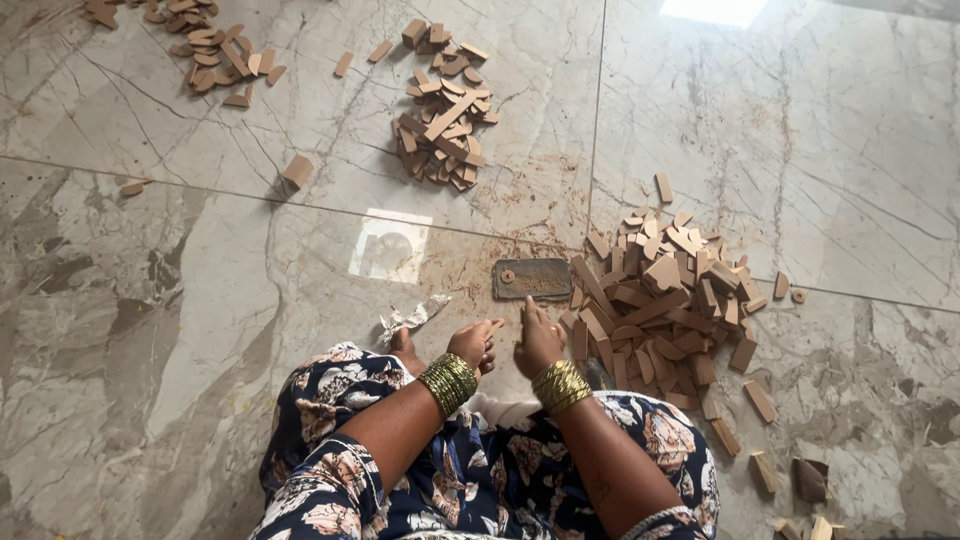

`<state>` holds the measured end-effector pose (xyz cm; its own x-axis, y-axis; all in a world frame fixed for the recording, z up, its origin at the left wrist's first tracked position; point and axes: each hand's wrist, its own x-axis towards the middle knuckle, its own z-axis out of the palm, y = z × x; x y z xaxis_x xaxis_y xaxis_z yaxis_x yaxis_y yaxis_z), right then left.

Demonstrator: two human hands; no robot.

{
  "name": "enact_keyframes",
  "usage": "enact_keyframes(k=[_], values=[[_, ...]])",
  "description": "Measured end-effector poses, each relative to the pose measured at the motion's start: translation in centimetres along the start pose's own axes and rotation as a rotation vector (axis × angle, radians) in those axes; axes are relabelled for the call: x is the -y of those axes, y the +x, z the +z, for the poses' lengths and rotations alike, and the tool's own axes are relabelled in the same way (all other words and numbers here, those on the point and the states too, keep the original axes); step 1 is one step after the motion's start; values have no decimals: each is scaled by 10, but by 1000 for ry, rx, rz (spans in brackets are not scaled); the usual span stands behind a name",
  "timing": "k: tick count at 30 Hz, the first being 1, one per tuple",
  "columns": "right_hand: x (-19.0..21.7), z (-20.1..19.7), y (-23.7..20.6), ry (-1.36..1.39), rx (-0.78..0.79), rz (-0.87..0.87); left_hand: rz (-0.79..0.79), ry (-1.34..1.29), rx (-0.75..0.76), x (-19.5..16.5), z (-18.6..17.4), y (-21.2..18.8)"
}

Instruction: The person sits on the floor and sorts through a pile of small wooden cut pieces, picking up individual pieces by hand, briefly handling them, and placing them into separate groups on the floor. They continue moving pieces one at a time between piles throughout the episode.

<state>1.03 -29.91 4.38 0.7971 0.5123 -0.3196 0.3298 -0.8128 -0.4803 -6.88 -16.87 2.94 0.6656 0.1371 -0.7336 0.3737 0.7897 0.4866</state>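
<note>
A polished marble floor (180,300) with brown veins fills the view, and we sit on it with knees drawn up under a dark floral dress (470,480), gold bangles at both wrists. Our left hand (474,343) is curled, its fingers (489,326) drawn narrow around a small tan wooden piece (496,322) that peeks out at the tips. Our right hand (538,342) sits just beside it, fingers closed in a loose fist with one finger pointing forward; we cannot tell whether it grips anything. Just beyond the fingertips of both hands lies a flat brown rectangular block (532,279) dusted with wood powder, a small round piece resting on its left end. Beside the right hand's fingers, touching distance away, spreads the near heap of wooden offcuts (665,300). A crumpled scrap of paper (412,317) lies just outside the left hand's fingers. Well beyond the fingertips sit a second pile of pieces (445,120) and a third pile (210,50) at the far corner, with stray blocks between.

We judge that one piece is being worked or smoothed between the two hands, close to the flat block. The next move, as we read it, calls for a firm pinch on the small piece and a steady short motion, since the piece is tiny and easily slips from the fingertips
</note>
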Motion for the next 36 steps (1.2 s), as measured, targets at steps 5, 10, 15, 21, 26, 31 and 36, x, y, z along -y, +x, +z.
enact_keyframes(k=[5,10,15,21,26,31,36], values=[[12,24,-24,-140,-411,-561,28,7,109,8,-6,19],[17,22,-38,-196,-290,-517,-5,117,36,20,0,25],[26,10,-37,-235,-158,-437,148,307,-65,23,-2,26],[20,-14,-19,-263,142,-61,149,603,-101,25,-9,28],[23,-14,-30,-163,-28,-175,149,332,-23,19,-13,20],[32,4,-50,-69,-208,-573,82,61,245,21,-11,21],[17,3,-20,-194,-85,-299,93,464,131,26,-12,33]])
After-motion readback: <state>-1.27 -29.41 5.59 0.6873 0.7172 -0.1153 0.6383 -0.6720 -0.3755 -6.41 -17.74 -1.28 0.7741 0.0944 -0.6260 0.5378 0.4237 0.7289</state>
